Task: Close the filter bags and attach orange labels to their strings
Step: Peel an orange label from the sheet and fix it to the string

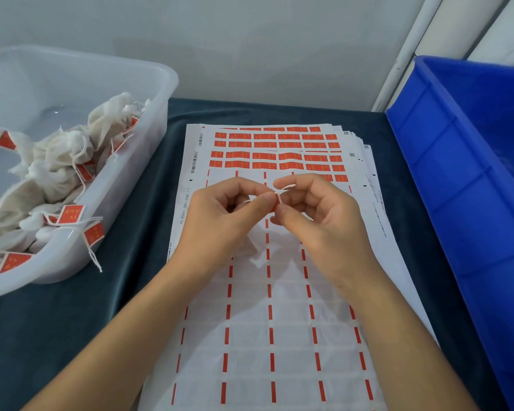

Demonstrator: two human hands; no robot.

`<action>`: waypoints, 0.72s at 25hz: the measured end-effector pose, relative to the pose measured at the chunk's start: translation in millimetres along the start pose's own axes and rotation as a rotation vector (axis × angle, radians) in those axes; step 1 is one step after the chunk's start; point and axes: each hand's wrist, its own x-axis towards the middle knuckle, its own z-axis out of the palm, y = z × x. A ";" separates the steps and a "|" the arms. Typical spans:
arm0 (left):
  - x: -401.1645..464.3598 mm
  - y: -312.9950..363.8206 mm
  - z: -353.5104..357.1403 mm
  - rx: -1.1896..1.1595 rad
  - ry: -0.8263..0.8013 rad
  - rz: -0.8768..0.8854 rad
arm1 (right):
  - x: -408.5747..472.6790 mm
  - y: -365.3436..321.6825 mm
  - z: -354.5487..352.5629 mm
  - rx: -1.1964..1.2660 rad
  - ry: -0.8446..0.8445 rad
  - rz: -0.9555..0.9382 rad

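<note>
Dark teal cloth (pixel 137 203) under label sheets (pixel 279 292); left hand (pixel 229 215) and right hand (pixel 318 215) pinch an orange label (pixel 277 202) on string (pixel 284 188); translucent tub (pixel 149 149) at nine o'clock, blue crate (pixel 457 173) at three.

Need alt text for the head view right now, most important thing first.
Both hands, left hand and right hand, pinch an orange label onto a white string above a label sheet. A clear tub of labelled filter bags sits left, a blue bin right.

Orange label (pixel 277 202) folded around white string (pixel 285 188).
</note>
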 end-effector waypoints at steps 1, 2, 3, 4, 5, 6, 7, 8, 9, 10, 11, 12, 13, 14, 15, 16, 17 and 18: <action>0.9 -0.6 -0.1 -0.001 -0.003 -0.004 | 0.0 -0.1 0.2 -0.013 0.006 -0.006; 1.4 -0.9 -0.1 -0.001 -0.006 -0.012 | 0.0 -0.2 0.1 -0.021 0.016 -0.009; 2.1 -0.7 0.1 0.001 -0.008 -0.022 | -0.1 -0.1 -0.1 -0.024 0.028 -0.008; 2.2 -0.6 0.1 0.005 -0.009 -0.031 | 0.1 0.1 -0.6 -0.023 0.036 -0.006; 2.2 -0.2 -0.1 0.009 -0.010 -0.036 | 0.2 0.3 -0.7 -0.021 0.039 -0.003; 1.7 0.3 -0.5 0.007 -0.012 -0.036 | 0.4 0.2 -0.7 -0.022 0.038 0.000; 1.1 0.6 -1.4 -0.004 -0.016 -0.035 | 0.6 0.2 -0.2 -0.026 0.036 0.001; 0.6 1.2 -2.5 -0.018 -0.022 -0.035 | 0.6 0.3 -0.1 -0.027 0.036 0.001; 0.6 1.7 -3.3 -0.025 -0.026 -0.037 | 0.4 0.5 -0.1 -0.026 0.038 0.000; 0.9 2.1 -3.5 -0.018 -0.028 -0.040 | 0.0 0.6 -0.3 -0.022 0.039 0.000; 0.9 2.2 -3.1 0.007 -0.029 -0.040 | -0.3 0.7 -0.7 -0.016 0.041 0.002; 0.6 2.4 -2.0 0.041 -0.028 -0.040 | -0.4 1.0 -1.2 -0.010 0.042 0.004; 0.6 3.0 -0.6 0.070 -0.027 -0.042 | -0.6 1.2 -1.7 -0.009 0.043 0.005; 0.3 3.2 0.1 0.085 -0.022 -0.044 | -0.4 1.5 -1.9 -0.014 0.041 0.008; 0.5 3.1 0.4 0.088 -0.016 -0.044 | -0.3 1.9 -1.9 -0.025 0.037 0.011; 0.6 2.6 0.2 0.086 -0.011 -0.041 | -0.1 2.4 -1.9 -0.042 0.033 0.014; 0.8 2.0 -0.2 0.086 -0.008 -0.036 | 0.1 2.9 -1.6 -0.064 0.030 0.017; 1.2 1.4 -0.8 0.090 -0.010 -0.031 | 0.1 3.5 -1.2 -0.083 0.029 0.020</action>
